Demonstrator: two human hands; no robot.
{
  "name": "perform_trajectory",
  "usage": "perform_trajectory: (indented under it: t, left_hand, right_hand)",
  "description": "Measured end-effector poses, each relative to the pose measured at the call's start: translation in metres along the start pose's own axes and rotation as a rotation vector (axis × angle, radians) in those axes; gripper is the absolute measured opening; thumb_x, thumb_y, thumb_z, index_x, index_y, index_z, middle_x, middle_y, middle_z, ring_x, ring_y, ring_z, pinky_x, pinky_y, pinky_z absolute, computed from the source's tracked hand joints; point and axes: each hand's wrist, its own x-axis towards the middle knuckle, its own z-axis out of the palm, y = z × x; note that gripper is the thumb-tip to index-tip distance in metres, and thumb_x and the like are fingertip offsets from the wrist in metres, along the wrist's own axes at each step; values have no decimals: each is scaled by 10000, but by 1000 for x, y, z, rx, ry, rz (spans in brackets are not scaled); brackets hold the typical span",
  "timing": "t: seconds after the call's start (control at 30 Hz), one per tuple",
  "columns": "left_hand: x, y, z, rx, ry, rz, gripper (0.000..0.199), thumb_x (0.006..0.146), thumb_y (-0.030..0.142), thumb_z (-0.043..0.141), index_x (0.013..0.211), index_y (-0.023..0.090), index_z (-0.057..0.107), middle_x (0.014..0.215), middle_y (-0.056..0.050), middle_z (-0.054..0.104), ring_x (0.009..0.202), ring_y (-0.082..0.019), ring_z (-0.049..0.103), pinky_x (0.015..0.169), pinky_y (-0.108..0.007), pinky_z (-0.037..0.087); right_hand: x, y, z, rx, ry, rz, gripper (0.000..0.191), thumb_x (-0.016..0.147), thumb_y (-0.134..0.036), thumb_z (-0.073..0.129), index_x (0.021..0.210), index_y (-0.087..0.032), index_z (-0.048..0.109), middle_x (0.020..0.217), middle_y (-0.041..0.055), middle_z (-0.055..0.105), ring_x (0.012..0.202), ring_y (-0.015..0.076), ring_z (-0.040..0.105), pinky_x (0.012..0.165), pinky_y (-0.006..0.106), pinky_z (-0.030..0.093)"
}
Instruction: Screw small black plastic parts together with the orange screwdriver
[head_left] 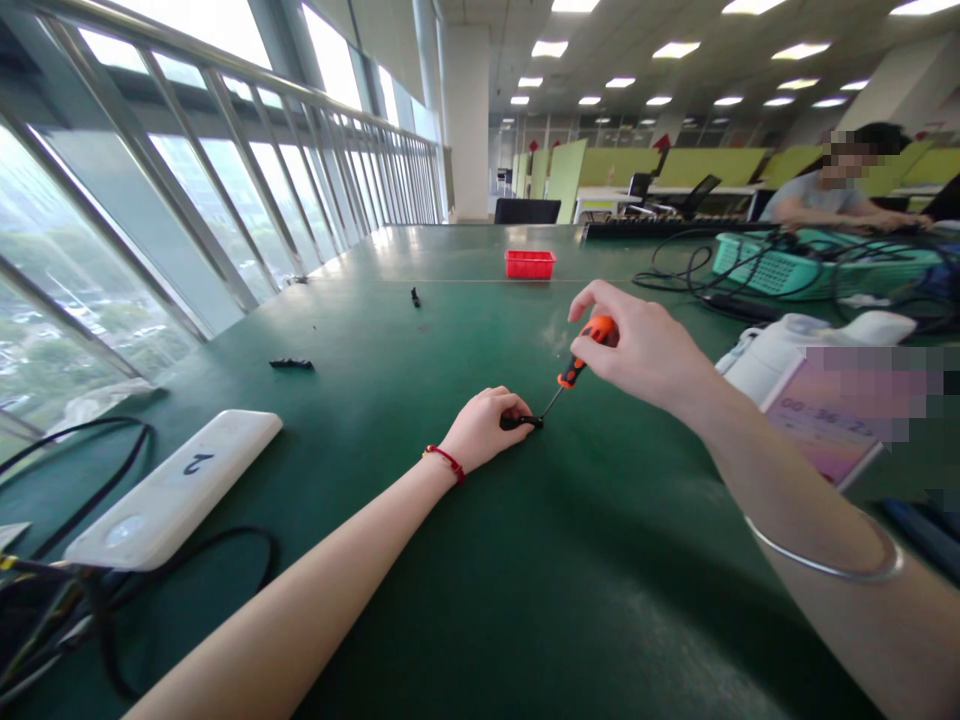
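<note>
One small black part (527, 423) is pinched in the left hand (491, 425) low over a green table (420, 360), well short of its far edge. The right hand (634, 345) grips an orange-and-black screwdriver (571, 373), its shaft slanting down to the part's right end; whether the tip sits in a screw cannot be told. Two more black pieces lie toward the window-side edge, one nearer (292, 364), one farther off (415, 297). A red box (529, 270) stands near the far edge, while a white device (176, 490) marked "2" rests by the near left corner. On the right side are a phone (814, 420) and a teal basket (757, 272) with cables, a person (814, 205) seated beyond.
</note>
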Motion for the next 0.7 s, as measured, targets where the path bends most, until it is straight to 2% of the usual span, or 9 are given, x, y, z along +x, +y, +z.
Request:
perform_trajectory:
  t: [0.07, 0.17, 0.33, 0.5, 0.63, 0.7]
  left_hand:
    - [0, 0, 0, 2, 0, 7, 116, 738, 248, 603, 808, 170, 651, 771, -22, 581, 736, -152, 537, 678, -275, 442]
    - [0, 0, 0, 4, 4, 16, 109, 739, 244, 600, 808, 176, 650, 769, -19, 582, 733, -150, 535, 685, -278, 442]
    - [0, 1, 0, 10, -4, -2, 109, 733, 243, 604, 804, 173, 648, 763, -20, 579, 728, -151, 535, 677, -275, 446]
    - [0, 1, 0, 10, 1, 7, 103, 739, 240, 599, 803, 177, 649, 766, -19, 578, 727, -148, 533, 679, -273, 445]
    - [0, 0, 0, 9, -2, 4, 114, 741, 248, 597, 807, 169, 647, 771, -25, 578, 730, -151, 532, 672, -274, 444]
    - [0, 0, 1, 7, -1, 10, 118, 742, 252, 596, 807, 169, 648, 771, -25, 576, 733, -152, 531, 673, -274, 445]
  right_hand:
    - [0, 0, -1, 0, -17, -5, 243, 759, -432, 501, 827, -219, 597, 615, -9, 583, 505, 117, 448, 495, 245, 274]
    - [-1, -1, -2, -5, -57, -3, 377, 813, -499, 401, 680, -208, 600, 560, 3, 560, 507, 125, 448, 495, 252, 274]
    - [-1, -2, -1, -5, -11, -3, 221, 739, -399, 528, 850, -220, 594, 631, -8, 586, 517, 118, 455, 497, 244, 275]
    - [-1, -2, -2, 4, -58, 9, 349, 819, -458, 394, 677, -204, 586, 557, 4, 547, 493, 119, 433, 495, 253, 275]
    - [-1, -4, -3, -5, -17, 10, 203, 743, -365, 510, 855, -218, 593, 620, -9, 574, 511, 117, 438, 501, 247, 272]
    - [-1, -4, -3, 3, -27, 9, 225, 756, -405, 498, 819, -213, 597, 601, -7, 563, 505, 117, 432, 499, 249, 269]
